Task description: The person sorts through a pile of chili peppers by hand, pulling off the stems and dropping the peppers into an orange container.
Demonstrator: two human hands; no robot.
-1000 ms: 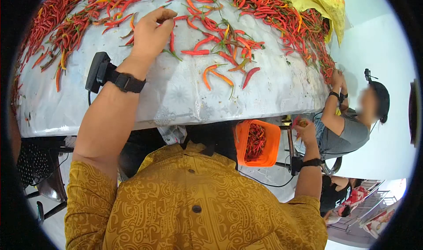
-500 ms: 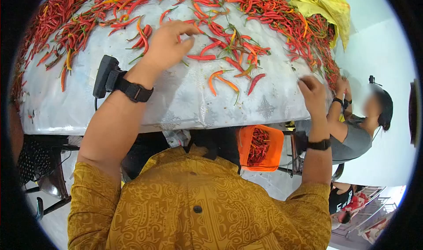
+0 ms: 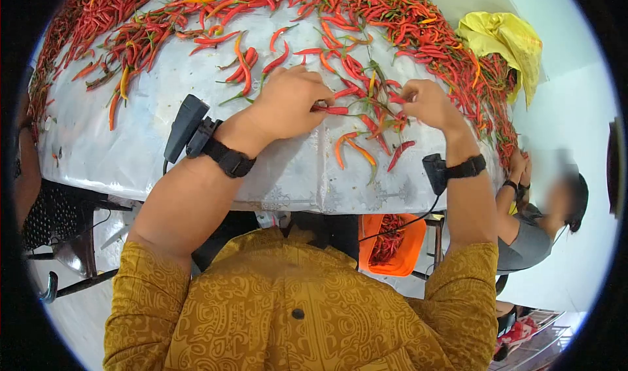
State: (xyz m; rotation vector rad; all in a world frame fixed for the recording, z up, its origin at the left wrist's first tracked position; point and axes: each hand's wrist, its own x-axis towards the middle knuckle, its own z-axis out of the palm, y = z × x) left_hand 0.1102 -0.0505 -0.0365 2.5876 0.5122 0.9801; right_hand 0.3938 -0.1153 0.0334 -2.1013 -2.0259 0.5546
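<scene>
My left hand [image 3: 294, 103] is over the cloth with its fingers curled, pinching the end of a red chili pepper [image 3: 335, 111] that points right. To its right, my right hand [image 3: 428, 104] has its thumb and fingers closed at the end of another red chili [image 3: 396, 100], beside a small loose cluster of chilies [image 3: 371, 103]. Two orange chilies [image 3: 362, 150] and a red one [image 3: 400, 154] lie nearer to me. Left of my left hand are several more red chilies [image 3: 245, 70].
A long heap of red chilies [image 3: 418, 28] curves around the far side of the pale patterned tablecloth [image 3: 275, 175]. Below the table edge, an orange bin [image 3: 411, 250] holds chilies. A yellow sack [image 3: 497, 37] sits at the far right, near another person [image 3: 523, 240] at work.
My right hand has moved up and left from the near right of the cloth to the small cluster. My left hand has shifted right and toward me, now pinching a chili.
</scene>
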